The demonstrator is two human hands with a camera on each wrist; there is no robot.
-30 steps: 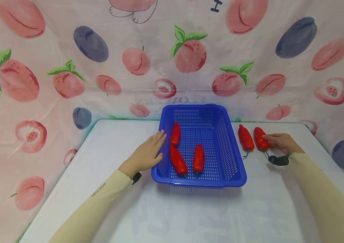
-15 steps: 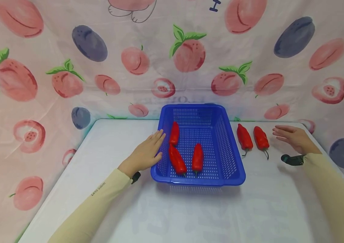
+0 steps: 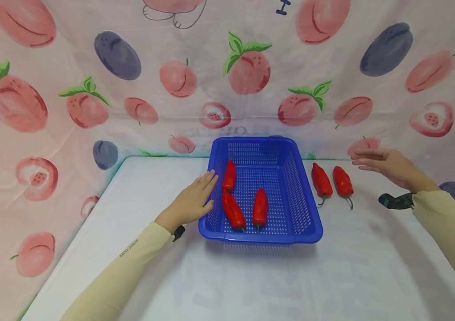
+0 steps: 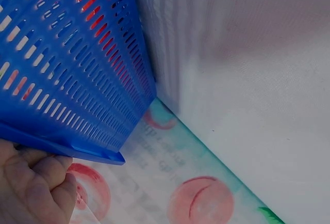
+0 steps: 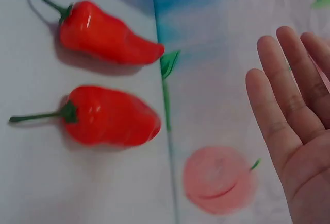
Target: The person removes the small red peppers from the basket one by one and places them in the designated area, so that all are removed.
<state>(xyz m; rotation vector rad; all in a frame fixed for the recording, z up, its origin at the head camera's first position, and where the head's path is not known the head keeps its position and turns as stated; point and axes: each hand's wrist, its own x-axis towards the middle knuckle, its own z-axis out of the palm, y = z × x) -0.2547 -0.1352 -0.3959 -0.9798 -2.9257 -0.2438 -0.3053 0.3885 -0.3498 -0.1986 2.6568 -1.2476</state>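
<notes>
My left hand (image 3: 189, 198) rests on the left rim of a blue plastic basket (image 3: 259, 238), fingers extended over the edge. In the left wrist view, that hand (image 4: 36, 188) touches the rim beside the slotted wall (image 4: 77, 80). Three red peppers lie in the basket: one at the back left (image 3: 229, 175), one at the front left (image 3: 233, 211) and one near the middle (image 3: 260, 208). Two more, a left pepper (image 3: 321, 180) and a right pepper (image 3: 343, 182), lie on the table. My right hand (image 3: 396, 168) is raised beyond them, holding nothing, its fingers straight in the right wrist view.
The white table (image 3: 251, 285) meets a fruit-printed cloth backdrop (image 3: 195, 40) along its back edge, close behind the basket. In the right wrist view, both loose peppers have their tips near that edge. A dark wrist camera (image 3: 396, 201) sits on the right wrist.
My right hand has let go of the right pepper on the table and moved off to the right and upward. My left hand stays at the basket's rim.
</notes>
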